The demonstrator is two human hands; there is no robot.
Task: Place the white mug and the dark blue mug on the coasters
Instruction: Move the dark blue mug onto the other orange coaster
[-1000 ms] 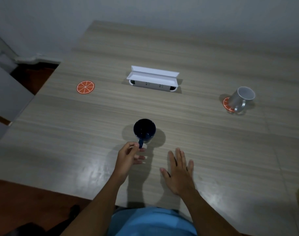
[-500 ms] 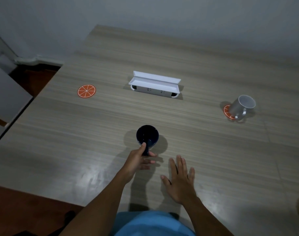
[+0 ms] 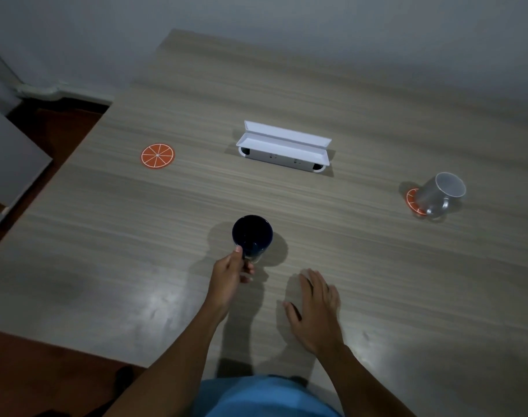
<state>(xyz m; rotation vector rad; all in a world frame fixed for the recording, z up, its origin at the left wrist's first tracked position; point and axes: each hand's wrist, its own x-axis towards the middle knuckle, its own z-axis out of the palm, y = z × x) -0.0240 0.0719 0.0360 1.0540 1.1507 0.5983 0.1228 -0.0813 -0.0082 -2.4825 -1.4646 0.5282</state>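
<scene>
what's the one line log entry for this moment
left hand: gripping blue mug handle | right hand: flat on table | white mug: on right coaster | left coaster: bare

bare table (image 3: 112,236) toward orange coaster (image 3: 157,156), white box (image 3: 283,147) off to the side

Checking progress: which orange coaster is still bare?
The left coaster, beyond the left hand; the right coaster already carries the white mug.

Place: likely a plain home or office room
Signs: wood-grain table (image 3: 377,281) against a bare grey wall (image 3: 256,19), reddish floor (image 3: 61,127), white open case (image 3: 283,149), orange-slice coaster (image 3: 157,156)
</scene>
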